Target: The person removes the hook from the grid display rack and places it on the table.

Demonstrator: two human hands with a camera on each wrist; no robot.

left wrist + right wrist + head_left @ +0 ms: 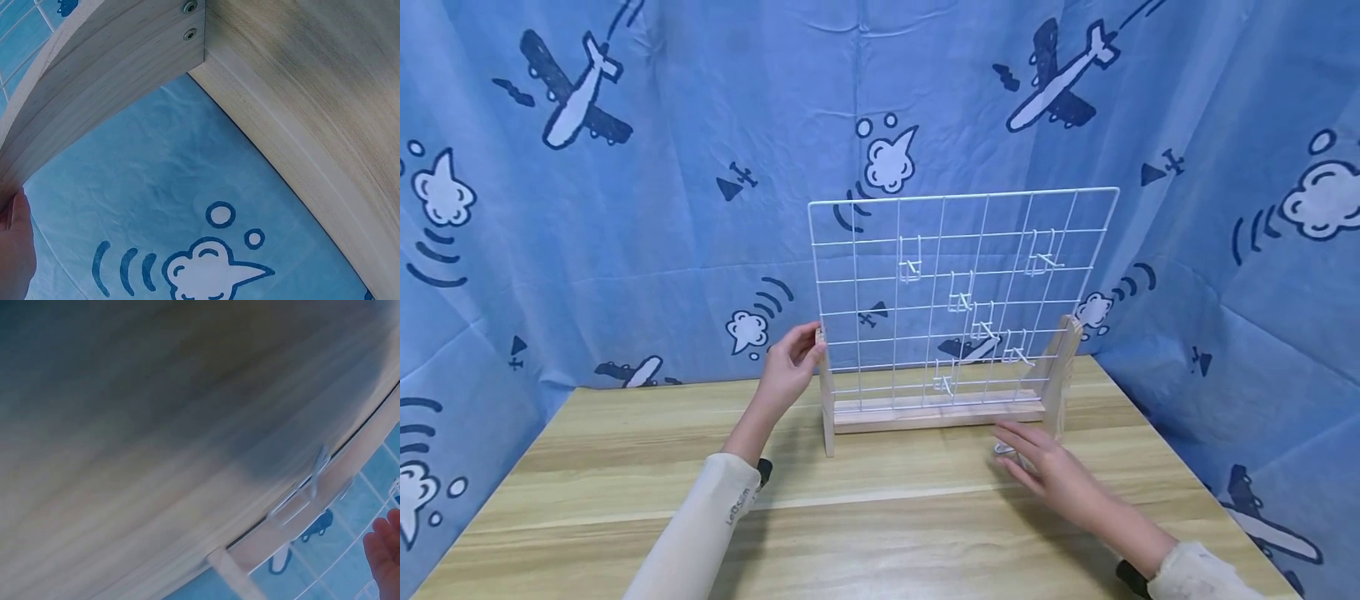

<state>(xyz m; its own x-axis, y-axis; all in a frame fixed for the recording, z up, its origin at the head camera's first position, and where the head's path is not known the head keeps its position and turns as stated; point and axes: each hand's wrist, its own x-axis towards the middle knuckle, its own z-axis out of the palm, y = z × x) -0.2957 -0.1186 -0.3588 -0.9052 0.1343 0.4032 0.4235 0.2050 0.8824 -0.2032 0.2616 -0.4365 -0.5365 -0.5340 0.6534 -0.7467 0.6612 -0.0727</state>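
Mid-frame, the left hand pinches the rack at its near post; lower right, the right hand, fingers extended, is beside a hook on the worktop. Steadying, I'd judge; taking that hook calls for a pinch.

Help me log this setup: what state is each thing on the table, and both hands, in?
Pale wooden stand: standing
White rectangular wire grid: upright in the stand
Six white wire hooks: hung on the grid
Another white wire hook: off the grid, partly hidden
Left hand: gripping the stand's left post
Right hand: fingers extended; contact with that hook unclear
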